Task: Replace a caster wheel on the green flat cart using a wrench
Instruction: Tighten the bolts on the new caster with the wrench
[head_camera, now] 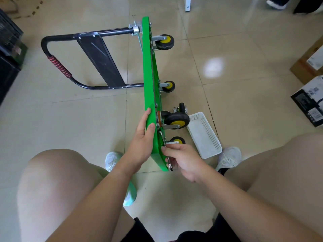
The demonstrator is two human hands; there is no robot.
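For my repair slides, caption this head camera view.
Left hand steadies the green cart on edge; right hand holds a wrench by a caster.

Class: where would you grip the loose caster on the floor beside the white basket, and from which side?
Probably the loose caster by its black wheel, pinched from above: the wheel stands upright and clear, while the green cart and white basket crowd its sides.

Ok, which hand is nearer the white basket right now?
Right. The right hand grips the wrench on the wheel side of the green cart, just left of the white basket; the left hand rests on the cart's opposite face, farther away.
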